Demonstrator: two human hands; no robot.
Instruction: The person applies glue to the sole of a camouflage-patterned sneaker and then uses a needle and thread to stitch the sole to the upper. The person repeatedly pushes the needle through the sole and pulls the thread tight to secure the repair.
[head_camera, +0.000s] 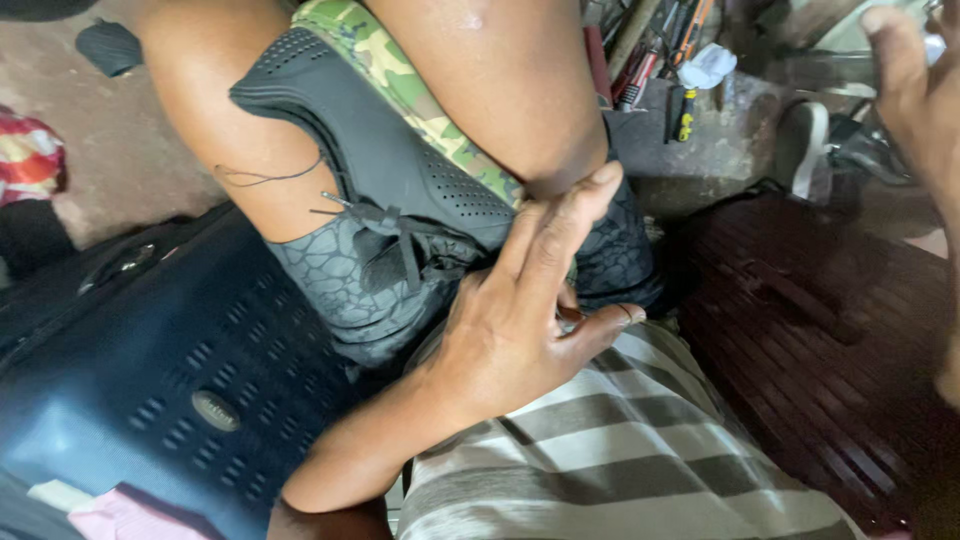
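The left hand (520, 320) lies flat against a black shoe (390, 190) that is wedged between the person's knees, apparently so the legs clamp it while the hands work. The grip is spread, not pinching: the fingers stretch up along the shoe's side and the thumb lies out to the right over the striped cloth (620, 440). The shoe sits just above and left of this grip, its long axis running from upper left to lower right, with the perforated upper facing the camera. A loose thread (268, 178) hangs from it, left of the grip. The right hand (920, 90) is raised far right, partly cut off; its grip cannot be told. A dark blue suitcase (170, 390) lies lower left.
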